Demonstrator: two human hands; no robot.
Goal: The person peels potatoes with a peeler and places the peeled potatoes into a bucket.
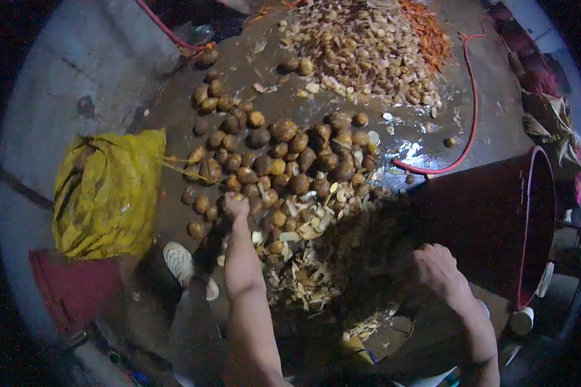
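My left hand (237,205) reaches down to the near left side of a pile of round brown root vegetables (300,184). Its fingers look closed there, and what is in them I cannot make out. To the right, my right hand (436,267) hovers with curled fingers beside a dark red barrel (478,206) lying on its side. Shadow hides whatever it holds, if anything. Pale peelings and cut slices (300,284) lie on the floor between my two arms.
A yellow sack (113,193) stands at the left, above a dark red container (74,284). A large heap of pale cut pieces (361,51) and orange shreds (426,39) lies at the back. A red hose (475,109) curves across the wet floor (407,151).
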